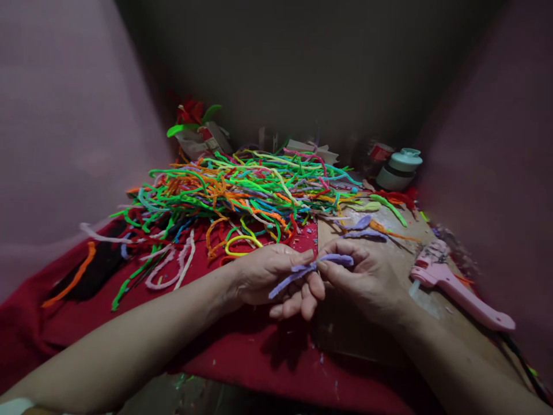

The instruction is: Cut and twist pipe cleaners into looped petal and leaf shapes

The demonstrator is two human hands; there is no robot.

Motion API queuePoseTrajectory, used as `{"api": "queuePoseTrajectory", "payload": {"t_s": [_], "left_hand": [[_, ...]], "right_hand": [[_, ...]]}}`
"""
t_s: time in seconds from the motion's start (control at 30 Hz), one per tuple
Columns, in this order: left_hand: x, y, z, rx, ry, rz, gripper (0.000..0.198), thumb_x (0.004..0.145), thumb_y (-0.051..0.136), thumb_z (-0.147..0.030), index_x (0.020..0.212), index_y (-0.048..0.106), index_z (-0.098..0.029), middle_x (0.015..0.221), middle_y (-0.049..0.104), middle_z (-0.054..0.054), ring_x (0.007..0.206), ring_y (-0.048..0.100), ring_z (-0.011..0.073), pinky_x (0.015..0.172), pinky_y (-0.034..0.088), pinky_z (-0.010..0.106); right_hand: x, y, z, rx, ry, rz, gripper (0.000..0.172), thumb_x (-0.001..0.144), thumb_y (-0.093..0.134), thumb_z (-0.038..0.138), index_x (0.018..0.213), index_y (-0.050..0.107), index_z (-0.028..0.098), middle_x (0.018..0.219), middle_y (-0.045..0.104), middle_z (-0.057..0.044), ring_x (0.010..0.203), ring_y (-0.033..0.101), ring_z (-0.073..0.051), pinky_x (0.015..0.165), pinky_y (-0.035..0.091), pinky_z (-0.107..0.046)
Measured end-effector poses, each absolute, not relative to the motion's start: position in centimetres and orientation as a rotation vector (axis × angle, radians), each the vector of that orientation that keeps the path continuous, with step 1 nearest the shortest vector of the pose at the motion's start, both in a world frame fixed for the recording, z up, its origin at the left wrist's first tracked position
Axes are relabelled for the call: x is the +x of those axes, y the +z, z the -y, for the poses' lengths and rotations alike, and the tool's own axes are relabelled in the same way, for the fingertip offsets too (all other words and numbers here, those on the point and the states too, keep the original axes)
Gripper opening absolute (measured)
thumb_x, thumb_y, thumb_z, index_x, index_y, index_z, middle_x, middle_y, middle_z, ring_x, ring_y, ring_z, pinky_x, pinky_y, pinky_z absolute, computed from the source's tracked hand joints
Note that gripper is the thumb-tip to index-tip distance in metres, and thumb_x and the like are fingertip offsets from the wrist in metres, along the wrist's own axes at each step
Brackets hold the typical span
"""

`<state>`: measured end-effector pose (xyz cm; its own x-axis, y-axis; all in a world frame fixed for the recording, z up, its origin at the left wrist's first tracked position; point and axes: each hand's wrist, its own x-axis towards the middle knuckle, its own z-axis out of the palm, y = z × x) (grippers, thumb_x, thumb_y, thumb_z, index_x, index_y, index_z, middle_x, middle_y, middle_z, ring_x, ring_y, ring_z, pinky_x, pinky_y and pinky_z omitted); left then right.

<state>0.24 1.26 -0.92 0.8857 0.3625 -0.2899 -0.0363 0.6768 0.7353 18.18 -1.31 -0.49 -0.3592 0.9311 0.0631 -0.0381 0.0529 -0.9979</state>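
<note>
Between my two hands is a purple pipe cleaner [287,281], bent so that one looped end points right and other ends stick out to the left. My left hand [276,276] pinches it near the middle with thumb and fingers, palm turned partly up. Close against it, my right hand [363,274] grips the same piece between thumb and forefinger. Just beyond my right hand, more purple pipe cleaner pieces [365,235] lie on a brown board [358,334], beside an orange one [391,232].
A big tangled heap of coloured pipe cleaners [242,190] covers the back of the red cloth [242,357]. A pink glue gun [458,288] lies on the board at right. Behind stand a pale teal-lidded jar [400,168] and a red flower [190,112] with green leaves.
</note>
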Motion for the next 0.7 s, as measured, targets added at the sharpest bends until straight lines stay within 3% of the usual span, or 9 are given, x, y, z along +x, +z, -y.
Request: {"api": "queuePoseTrajectory", "payload": {"t_s": [0.17,0.47,0.57,0.7], "left_hand": [[0.0,0.0,-1.0,0.965,0.313,-0.648,0.023,0.079,0.056,-0.03,0.074,0.062,-0.009,0.048,0.056,-0.001,0.029,0.044,0.0047,0.026,0.03,0.012],[0.7,0.6,-0.4,1.225,0.309,-0.851,0.018,0.082,0.048,-0.03,0.077,0.054,-0.013,0.053,0.054,-0.003,0.034,0.044,0.0053,0.031,0.033,0.015],[0.9,-0.2,-0.1,1.761,0.356,-1.042,0.019,0.085,0.04,-0.027,0.073,0.049,-0.015,0.057,0.055,-0.001,0.043,0.049,0.0072,0.041,0.036,0.017],[0.5,-2.1,0.4,2.637,0.472,-1.223,0.016,0.084,0.037,-0.018,0.08,0.052,-0.015,0.059,0.055,0.002,0.05,0.05,0.0115,0.046,0.029,0.022]], "right_hand": [[18.2,-0.3,1.0,-1.097,1.327,1.56,0.01,0.074,0.058,0.021,0.067,0.057,0.015,0.054,0.05,0.004,0.046,0.041,-0.006,0.045,0.032,-0.02],[17.8,0.0,0.8,-1.095,1.3,1.547,0.012,0.072,0.059,0.02,0.061,0.058,0.015,0.052,0.053,0.004,0.046,0.044,-0.007,0.046,0.034,-0.02],[17.4,0.0,0.8,-1.231,1.244,1.515,0.017,0.072,0.057,0.02,0.056,0.055,0.016,0.047,0.048,0.006,0.043,0.041,-0.007,0.044,0.032,-0.02],[17.1,0.0,0.8,-1.323,1.227,1.458,0.022,0.07,0.059,0.022,0.05,0.05,0.016,0.042,0.044,0.007,0.041,0.038,-0.007,0.043,0.03,-0.02]]}}
